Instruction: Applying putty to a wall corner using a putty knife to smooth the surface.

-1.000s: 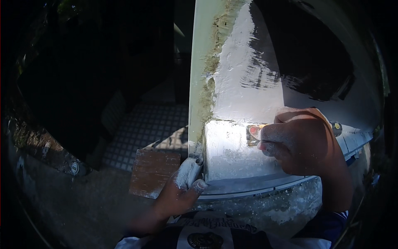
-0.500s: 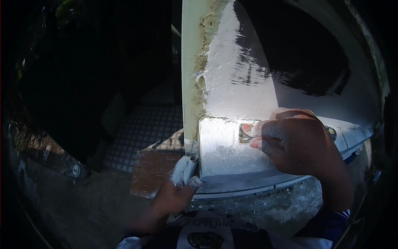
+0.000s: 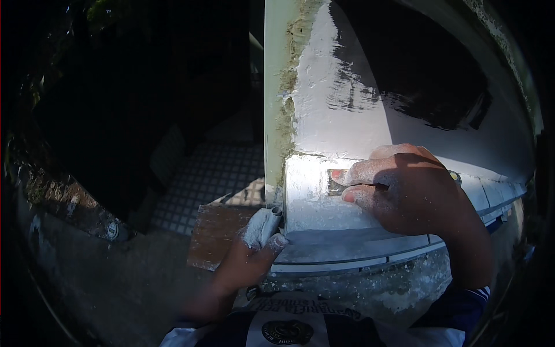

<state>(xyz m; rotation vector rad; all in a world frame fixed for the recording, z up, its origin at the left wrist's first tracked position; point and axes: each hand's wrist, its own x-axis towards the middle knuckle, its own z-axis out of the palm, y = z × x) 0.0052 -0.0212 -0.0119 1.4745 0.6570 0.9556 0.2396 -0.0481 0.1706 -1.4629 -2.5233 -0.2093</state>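
while the right hand [image 3: 407, 188] pinches the scraper [image 3: 333, 188] near the ledge's [image 3: 324, 215] back edge, i'd press evenly; the left hand [image 3: 248, 257] clasps a tube [image 3: 273, 223].

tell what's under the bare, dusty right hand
Under the right hand, one end of a small, flat, dark tool shows over a white-coated rectangular ledge. The hand covers the rest of the tool and the ledge directly beneath.

Head-worn wide fisheye — left of a side-by-side pair, looking down, close above the hands [image 3: 404, 191]
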